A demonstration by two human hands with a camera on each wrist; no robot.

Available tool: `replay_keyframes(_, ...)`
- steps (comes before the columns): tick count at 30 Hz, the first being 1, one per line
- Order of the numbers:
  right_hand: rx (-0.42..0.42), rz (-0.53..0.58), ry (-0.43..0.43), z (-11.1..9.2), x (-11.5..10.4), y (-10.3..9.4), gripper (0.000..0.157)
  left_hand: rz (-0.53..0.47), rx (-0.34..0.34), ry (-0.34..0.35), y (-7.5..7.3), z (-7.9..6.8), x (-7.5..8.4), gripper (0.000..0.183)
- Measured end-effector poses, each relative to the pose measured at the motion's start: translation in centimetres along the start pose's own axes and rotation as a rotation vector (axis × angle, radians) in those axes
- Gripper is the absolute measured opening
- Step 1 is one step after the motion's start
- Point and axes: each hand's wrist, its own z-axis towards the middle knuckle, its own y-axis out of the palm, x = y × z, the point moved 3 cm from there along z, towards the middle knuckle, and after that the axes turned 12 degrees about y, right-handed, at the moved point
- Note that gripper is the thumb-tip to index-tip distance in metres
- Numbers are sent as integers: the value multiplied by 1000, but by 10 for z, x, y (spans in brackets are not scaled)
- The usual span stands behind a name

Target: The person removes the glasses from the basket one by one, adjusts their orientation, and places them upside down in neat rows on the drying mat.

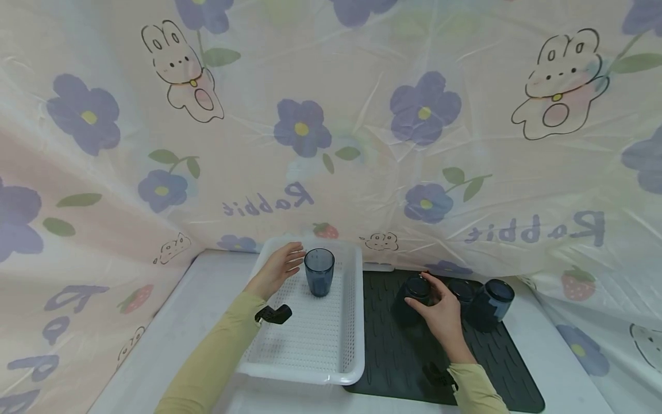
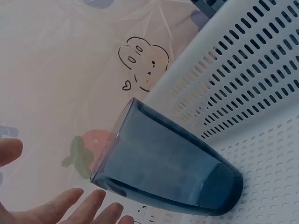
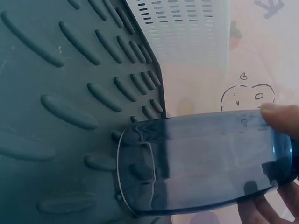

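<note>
A blue see-through drinking glass [image 1: 319,275] stands upright in the white perforated basket [image 1: 358,322]. My left hand [image 1: 279,267] is just left of it, fingers extended; in the left wrist view the fingertips [image 2: 88,205] lie close to the rim of that glass [image 2: 173,163]. On the right, my right hand [image 1: 442,310] grips a second blue glass [image 3: 210,163] near its base, thumb on one side and fingers on the other. This glass is upside down, rim toward the dark ribbed mat [image 1: 388,356]. Whether its rim touches the mat, I cannot tell.
Two more dark blue glasses, one partly behind my right hand [image 1: 460,289] and one farther right [image 1: 490,306], stand on the mat. The basket sits directly left of the mat on a white table [image 1: 207,305]. A patterned plastic sheet [image 1: 362,172] hangs behind.
</note>
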Motion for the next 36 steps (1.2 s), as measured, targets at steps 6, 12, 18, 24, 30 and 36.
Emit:
replay_keyframes(6,-12,-5,12,0,1,1,70,35,-16,2,3,3,-2,60)
replay_keyframes(12,-23,4,7,1,2,4,70,68,-42,12,5,6,-5,57)
replay_keyframes(18,-17,6,9,0,3,4,70,104,-50,30,10,10,-8,56)
replay_keyframes(24,-25,3,2,0,7,3,70,125,-49,42,12,14,-13,55)
replay_keyframes(30,-30,-3,-14,2,12,4,71,150,-78,69,13,17,-16,54)
replay_keyframes(36,-35,-7,-21,2,13,3,71,221,-116,65,15,19,-18,60)
